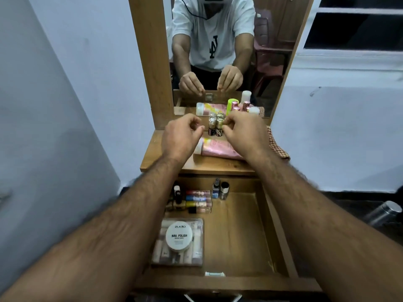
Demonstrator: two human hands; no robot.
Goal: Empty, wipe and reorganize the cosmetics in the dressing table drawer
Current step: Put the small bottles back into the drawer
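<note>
Two small gold-capped bottles (pixel 215 127) stand on the dressing table top (pixel 165 158) in front of the mirror. My left hand (pixel 183 136) and my right hand (pixel 242 131) hover on either side of them, fingers loosely curled; in the mirror's reflection both hold nothing. A pink tube (pixel 218 149) lies on the top under my wrists. Below, the drawer (pixel 235 232) is pulled out. It holds a white nail polish tub (pixel 179 236) on a clear pouch (pixel 197 256), a row of small tubes (pixel 198 200) and two little bottles (pixel 220 189).
A checked cloth (pixel 278 147) lies at the right end of the top. The mirror (pixel 218 51) reflects green, pink and white bottles that my right hand hides. A steel flask (pixel 383 212) lies on the floor to the right. A wall closes in on the left.
</note>
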